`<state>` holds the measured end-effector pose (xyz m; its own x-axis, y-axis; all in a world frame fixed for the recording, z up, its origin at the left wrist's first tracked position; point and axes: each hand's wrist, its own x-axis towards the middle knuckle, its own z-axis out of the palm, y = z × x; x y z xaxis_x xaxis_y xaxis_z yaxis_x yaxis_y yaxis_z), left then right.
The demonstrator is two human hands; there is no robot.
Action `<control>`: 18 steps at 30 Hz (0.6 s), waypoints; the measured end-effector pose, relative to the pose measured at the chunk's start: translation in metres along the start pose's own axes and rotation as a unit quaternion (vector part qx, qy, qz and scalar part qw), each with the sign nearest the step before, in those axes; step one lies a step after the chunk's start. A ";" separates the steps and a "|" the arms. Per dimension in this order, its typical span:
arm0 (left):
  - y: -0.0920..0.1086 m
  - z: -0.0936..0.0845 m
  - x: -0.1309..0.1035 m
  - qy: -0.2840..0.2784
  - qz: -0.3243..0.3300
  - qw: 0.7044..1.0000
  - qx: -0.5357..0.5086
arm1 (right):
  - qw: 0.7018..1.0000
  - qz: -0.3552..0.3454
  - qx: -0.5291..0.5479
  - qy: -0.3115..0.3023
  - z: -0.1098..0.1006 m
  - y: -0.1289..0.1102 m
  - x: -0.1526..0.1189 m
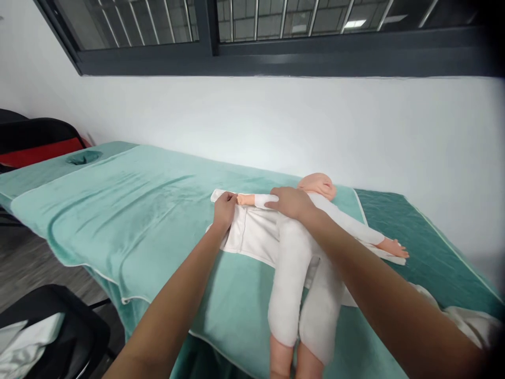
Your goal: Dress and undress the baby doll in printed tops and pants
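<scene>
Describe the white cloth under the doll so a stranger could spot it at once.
Start at the teal-covered table along the wall. A baby doll in white lies on it. The white cloth is spread flat beneath the doll, its corner pinched by the left hand.

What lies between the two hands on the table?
In the head view, the doll's arm lies between the left hand and right hand, over the white cloth.

A plain white wall (355,131) runs behind the surface (130,210), which is draped in teal cloth. At twelve o'clock a dark-framed window (252,31) shows bars. Dark chairs stand at nine o'clock (39,137) and seven o'clock (59,326) on grey flooring (27,263).
</scene>
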<state>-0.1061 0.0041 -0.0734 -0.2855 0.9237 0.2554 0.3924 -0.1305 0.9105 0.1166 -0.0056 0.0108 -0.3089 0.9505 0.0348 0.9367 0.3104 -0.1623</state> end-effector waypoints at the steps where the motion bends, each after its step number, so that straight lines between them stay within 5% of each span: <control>1: 0.002 -0.001 -0.001 0.009 0.004 1.000 0.004 | 1.000 0.002 -0.008 0.000 0.001 0.000 0.000; 6: 0.014 0.001 -0.016 0.029 0.062 0.990 0.121 | 0.998 -0.004 -0.055 0.010 0.008 -0.006 0.001; 9: 0.022 0.006 -0.029 -0.050 0.148 0.945 0.289 | 0.998 -0.002 -0.064 0.014 0.013 -0.012 0.001; 13: 0.028 0.010 -0.037 -0.151 0.251 0.897 0.330 | 0.998 -0.005 -0.062 0.025 0.017 -0.019 0.003; 16: 0.026 0.006 -0.032 -0.065 0.227 0.920 0.312 | 0.998 -0.015 -0.034 0.052 0.010 -0.018 0.001; 18: 0.022 0.003 -0.025 0.008 0.170 0.931 0.324 | 0.990 -0.009 0.038 0.132 -0.001 -0.009 -0.007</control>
<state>-0.0874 -0.0210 -0.0612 -0.0590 0.8628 0.5021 0.9057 -0.1652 0.3903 0.1104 -0.0145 0.0125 -0.2612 0.9194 0.2939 0.9134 0.3339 -0.2327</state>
